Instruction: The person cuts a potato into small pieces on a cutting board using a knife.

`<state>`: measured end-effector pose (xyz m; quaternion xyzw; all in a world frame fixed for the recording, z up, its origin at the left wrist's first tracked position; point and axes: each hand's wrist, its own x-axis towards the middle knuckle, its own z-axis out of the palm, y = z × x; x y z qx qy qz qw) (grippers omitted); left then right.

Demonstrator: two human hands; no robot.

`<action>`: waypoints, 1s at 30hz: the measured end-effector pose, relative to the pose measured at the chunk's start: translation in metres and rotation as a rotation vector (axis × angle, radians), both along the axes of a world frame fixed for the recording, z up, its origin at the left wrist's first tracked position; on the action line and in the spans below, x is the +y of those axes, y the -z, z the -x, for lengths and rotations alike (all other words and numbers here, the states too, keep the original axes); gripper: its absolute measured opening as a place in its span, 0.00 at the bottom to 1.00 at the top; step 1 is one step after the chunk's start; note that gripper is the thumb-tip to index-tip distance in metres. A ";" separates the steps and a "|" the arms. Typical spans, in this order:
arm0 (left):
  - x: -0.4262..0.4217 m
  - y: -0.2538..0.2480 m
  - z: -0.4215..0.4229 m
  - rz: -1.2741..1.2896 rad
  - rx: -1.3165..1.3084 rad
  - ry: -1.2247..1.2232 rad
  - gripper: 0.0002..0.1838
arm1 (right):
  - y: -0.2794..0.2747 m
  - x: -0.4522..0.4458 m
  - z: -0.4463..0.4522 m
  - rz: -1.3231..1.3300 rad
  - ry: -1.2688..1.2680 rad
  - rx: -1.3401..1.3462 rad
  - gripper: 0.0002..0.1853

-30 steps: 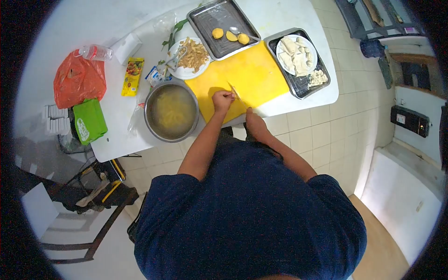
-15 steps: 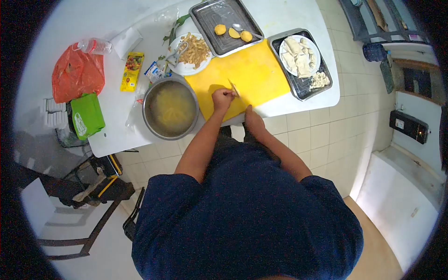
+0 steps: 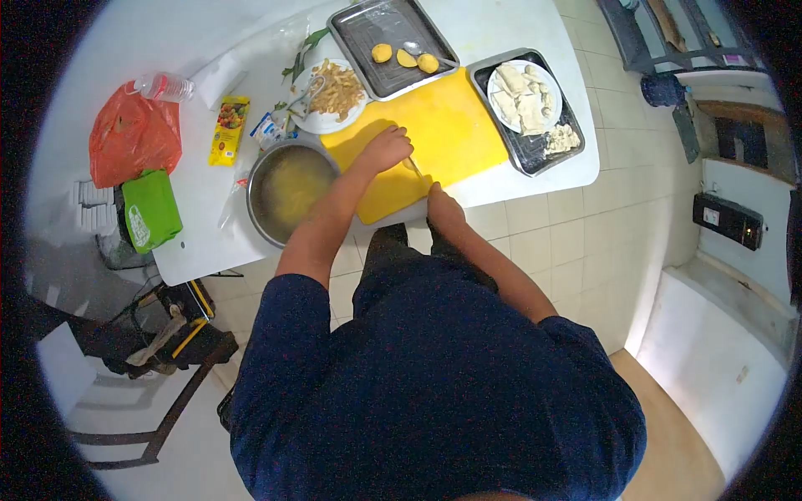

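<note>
My left hand [image 3: 389,150] is over the yellow cutting board [image 3: 464,134], its fingers curled closed near the upper end of a thin, light-coloured strip [image 3: 416,169]. Whether the strip is a tool or food I cannot tell. At the board's near edge, my right hand [image 3: 446,209] has its fingertips pressed together at the strip's lower end. Left of the board stands a metal bowl [image 3: 251,196] of cloudy yellowish liquid with pale pieces in it. Behind it, a white plate [image 3: 309,123] holds brownish-yellow pieces and a utensil.
A dark tray [image 3: 368,33] at the back holds yellow round pieces and a spoon [image 3: 418,50]. Another tray [image 3: 535,163] on the right carries a plate of pale slabs [image 3: 530,108]. A yellow packet [image 3: 228,131], red bag [image 3: 134,138], bottle [image 3: 164,86] and green bag [image 3: 151,210] lie left.
My left hand has moved slightly left and up, its forearm swinging left. My right hand has shifted a little left, and its fingertips now meet the strip's lower end. The whole view has shifted slightly.
</note>
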<state>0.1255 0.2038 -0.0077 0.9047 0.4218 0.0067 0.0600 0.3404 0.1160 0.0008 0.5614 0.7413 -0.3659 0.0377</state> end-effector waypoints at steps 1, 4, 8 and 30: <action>0.003 -0.004 0.000 -0.007 0.036 0.063 0.05 | -0.002 0.001 0.002 0.036 0.026 -0.003 0.13; 0.004 0.007 0.001 0.007 0.020 0.057 0.04 | -0.007 0.002 0.002 0.043 0.013 0.006 0.12; 0.007 0.009 0.001 0.025 0.033 0.088 0.04 | 0.001 0.003 0.001 0.076 -0.026 -0.043 0.15; -0.008 0.024 -0.011 0.059 -0.408 -0.406 0.15 | 0.030 0.014 -0.011 0.035 -0.120 -0.003 0.17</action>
